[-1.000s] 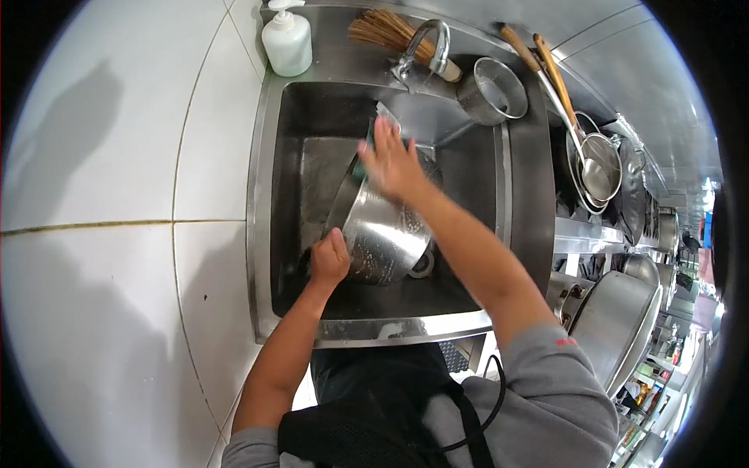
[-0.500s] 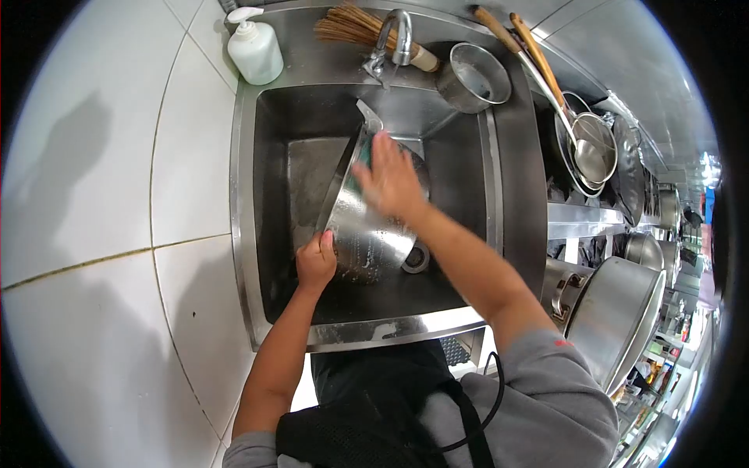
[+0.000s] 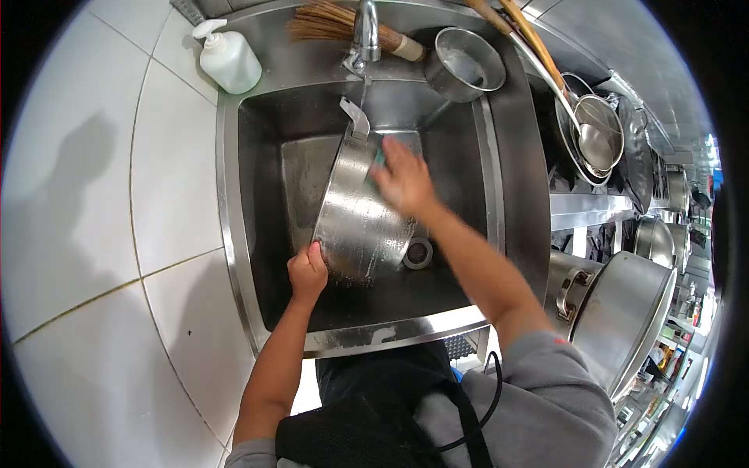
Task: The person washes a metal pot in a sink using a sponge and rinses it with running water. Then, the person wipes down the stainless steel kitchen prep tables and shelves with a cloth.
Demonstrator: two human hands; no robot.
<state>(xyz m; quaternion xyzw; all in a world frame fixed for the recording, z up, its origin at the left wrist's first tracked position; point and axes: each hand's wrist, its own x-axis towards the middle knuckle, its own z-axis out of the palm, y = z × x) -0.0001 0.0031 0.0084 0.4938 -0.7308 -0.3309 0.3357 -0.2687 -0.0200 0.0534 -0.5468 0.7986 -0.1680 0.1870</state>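
A wet stainless-steel pot [image 3: 355, 226] lies tilted on its side in the metal sink [image 3: 261, 226], its side handle [image 3: 355, 118] pointing to the far wall. My left hand [image 3: 308, 271] is closed on the pot's rim at the near left. On the pot's outer wall, my right hand [image 3: 406, 179] presses a green scouring pad [image 3: 379, 159]; its fingers are blurred and only an edge of the pad shows. The pot's inside faces away from view. Beside it on the sink floor is the round drain [image 3: 418, 253].
Behind the basin stand a tap [image 3: 366, 35], a bamboo brush [image 3: 331, 23], a small metal pot [image 3: 470, 66] and a white pump bottle [image 3: 231, 64]. Ladles and strainers [image 3: 597, 144] rest at the right, above a large pot [image 3: 616, 312]. White tiles [image 3: 70, 210] border the left.
The pot has rolled, so more of its outer wall faces up. My right hand has shifted slightly right with the scouring pad, and my left hand keeps its hold. The view has moved a little.
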